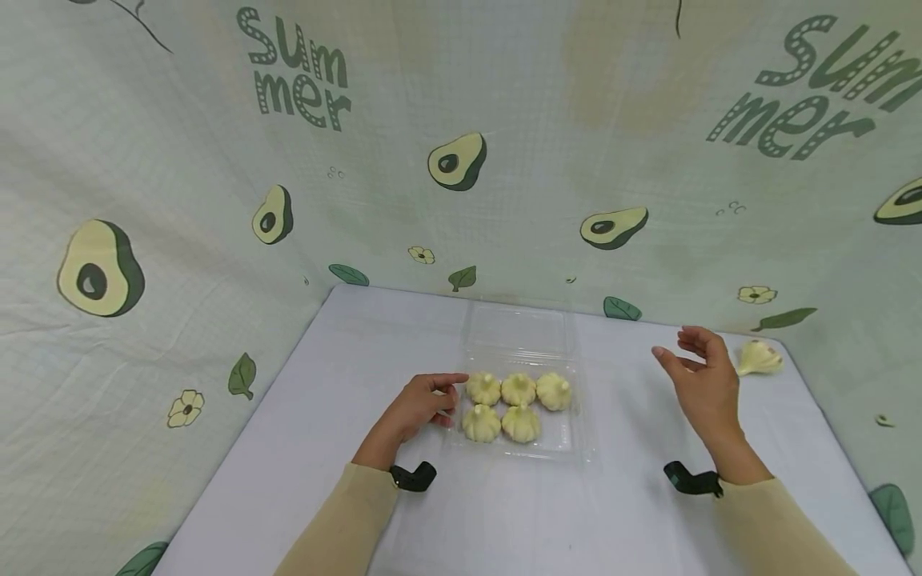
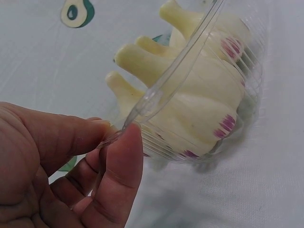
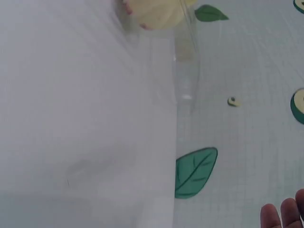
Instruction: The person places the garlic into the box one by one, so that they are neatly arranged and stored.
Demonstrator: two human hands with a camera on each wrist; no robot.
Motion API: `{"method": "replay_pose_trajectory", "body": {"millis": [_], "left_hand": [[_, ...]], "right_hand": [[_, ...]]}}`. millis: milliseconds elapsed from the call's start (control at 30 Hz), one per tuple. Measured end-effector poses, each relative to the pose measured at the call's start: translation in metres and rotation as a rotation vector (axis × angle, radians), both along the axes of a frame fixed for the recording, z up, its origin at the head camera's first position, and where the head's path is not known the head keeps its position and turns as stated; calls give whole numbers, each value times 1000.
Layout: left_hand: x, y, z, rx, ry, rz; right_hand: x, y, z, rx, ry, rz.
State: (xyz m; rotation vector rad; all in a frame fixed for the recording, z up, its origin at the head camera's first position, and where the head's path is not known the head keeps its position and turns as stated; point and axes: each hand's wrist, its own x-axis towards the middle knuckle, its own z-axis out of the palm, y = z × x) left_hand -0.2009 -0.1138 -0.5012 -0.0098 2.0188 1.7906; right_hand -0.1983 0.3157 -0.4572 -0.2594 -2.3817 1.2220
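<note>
A clear plastic box [image 1: 556, 437] with its lid [image 1: 520, 330] folded back stands mid-table. Several garlic bulbs [image 1: 518, 390] sit in it in two rows, the front right spot bare. My left hand [image 1: 421, 406] is at the box's left side; in the left wrist view its thumb and fingertips pinch the plastic rim [image 2: 159, 92]. Over the table to the right, my right hand [image 1: 707, 394] is raised with thumb and fingers apart and nothing between them. Just beyond it, a single garlic bulb [image 1: 759, 358] lies near the far right corner. Only fingertips [image 3: 270, 216] show in the right wrist view.
The white table [image 1: 346, 352] ends at the back against a hanging cloth [image 1: 519, 104] printed with avocados, leaves and lettering. This cloth also runs along both sides. Dark camera mounts [image 1: 414, 478] are strapped at both wrists.
</note>
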Motion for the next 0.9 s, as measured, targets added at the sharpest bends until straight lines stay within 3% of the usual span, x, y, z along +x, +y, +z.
{"method": "replay_pose_trajectory", "body": {"millis": [400, 667, 900], "left_hand": [[1, 0, 0, -24, 11, 2], [-2, 1, 1, -46, 8, -1], [-2, 0, 3, -70, 21, 9]], "right_hand": [[-23, 78, -9, -11, -154, -196], [-27, 122, -22, -29, -284, -251], [-26, 139, -30, -51, -347, -228]]}}
